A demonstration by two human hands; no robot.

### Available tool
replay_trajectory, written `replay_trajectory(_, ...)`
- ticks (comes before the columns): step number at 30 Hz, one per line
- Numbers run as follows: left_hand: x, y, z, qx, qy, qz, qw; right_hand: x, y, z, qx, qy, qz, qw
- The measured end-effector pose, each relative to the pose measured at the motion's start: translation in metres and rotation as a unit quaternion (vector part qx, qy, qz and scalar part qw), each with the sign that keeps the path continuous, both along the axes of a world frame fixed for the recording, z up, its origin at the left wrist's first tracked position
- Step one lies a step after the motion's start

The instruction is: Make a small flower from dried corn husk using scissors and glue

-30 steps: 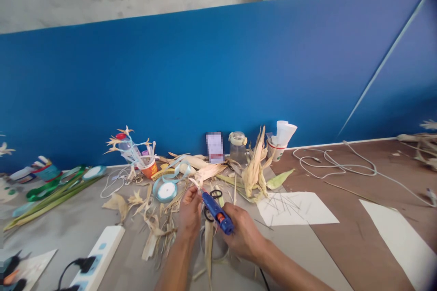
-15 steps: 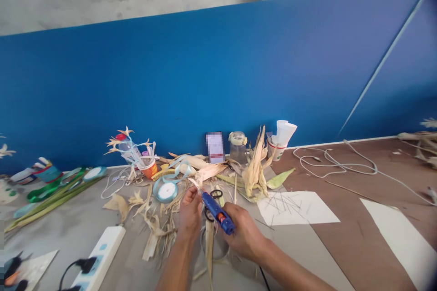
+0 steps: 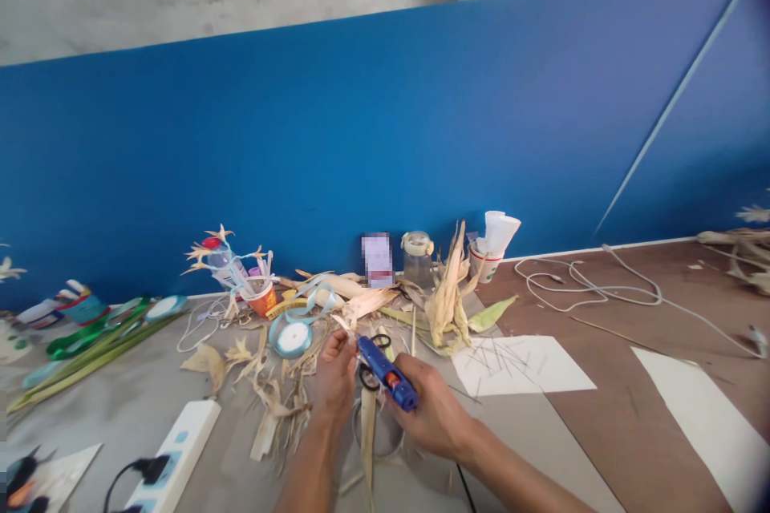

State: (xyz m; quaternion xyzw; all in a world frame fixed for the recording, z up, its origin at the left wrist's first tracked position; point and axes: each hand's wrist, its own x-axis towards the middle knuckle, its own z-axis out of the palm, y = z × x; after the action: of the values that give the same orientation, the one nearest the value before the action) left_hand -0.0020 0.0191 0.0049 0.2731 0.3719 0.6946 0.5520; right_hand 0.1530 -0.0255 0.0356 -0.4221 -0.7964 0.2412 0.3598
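My right hand [image 3: 433, 405] is wrapped round a blue hot glue gun [image 3: 385, 369], whose nozzle points up and left at the fingers of my left hand. My left hand [image 3: 337, 369] pinches a small pale strip of corn husk [image 3: 340, 323] that sticks up past the fingertips. Whether the nozzle touches the strip I cannot tell. Black scissor handles [image 3: 368, 377] show on both sides of the glue gun. Below them a long dry husk strip [image 3: 367, 441] lies over a round, ring-like thing [image 3: 395, 441].
A roll of light blue ribbon [image 3: 293, 337] lies left of my hands among husk scraps [image 3: 273, 409]. Behind stand a red cup [image 3: 263, 303], a phone [image 3: 377, 260], a lidded jar [image 3: 418, 260] and upright husks [image 3: 448, 296]. Thin wires lie on white paper [image 3: 559, 365]. A power strip [image 3: 180, 449] sits front left.
The glue gun and my right hand have shifted very slightly to the right, a little away from my left fingers. My left hand has hardly moved and still pinches the husk strip.
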Motion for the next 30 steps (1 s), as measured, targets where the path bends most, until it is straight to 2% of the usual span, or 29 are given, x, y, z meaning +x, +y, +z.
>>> replay_trajectory(4, 0.0, 0.0, 0.0, 0.008, -0.017, -0.016, 1.0, 0.006, 0.002, 0.001, 0.033, -0.02, -0.039, 0.998)
replay_trajectory(10, -0.001, 0.0, 0.0, 0.012, -0.012, -0.006, 1.0, 0.017, 0.005, -0.008, 0.005, -0.17, -0.105, 0.98)
replay_trajectory(18, 0.001, -0.002, 0.001, 0.034, 0.009, -0.052, 0.998, 0.04, -0.001, -0.034, -0.044, -0.27, -0.129, 0.953)
replay_trajectory(22, 0.001, -0.003, 0.001, 0.038, 0.014, -0.062, 0.997, 0.046, -0.002, -0.03, -0.048, -0.279, -0.116, 0.952)
replay_trajectory(25, 0.002, -0.003, 0.002, 0.039, 0.01, -0.067, 0.997, 0.042, 0.001, -0.015, -0.011, -0.231, -0.125, 0.965)
replay_trajectory(28, 0.004, -0.004, 0.004, 0.035, 0.004, -0.077, 0.996, 0.028, 0.012, -0.001, 0.007, -0.078, -0.096, 0.992)
replay_trajectory(30, 0.006, -0.005, 0.005, 0.031, -0.004, -0.084, 0.996, 0.012, 0.021, 0.004, 0.013, 0.028, -0.073, 0.997)
